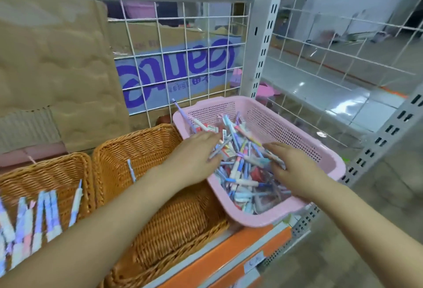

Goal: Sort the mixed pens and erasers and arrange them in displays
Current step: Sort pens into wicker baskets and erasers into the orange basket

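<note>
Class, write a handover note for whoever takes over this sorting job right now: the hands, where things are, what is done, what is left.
Left hand: fingers straight, resting on the mixed pile in the pink basket.
Right hand: also on the pile; too blurred to tell if it grips anything.
Left wicker basket: holds several pens.
Middle wicker basket: holds one pen.
Done: a few pens sorted out.
Left: most of the pile; no sorted erasers visible.
</note>
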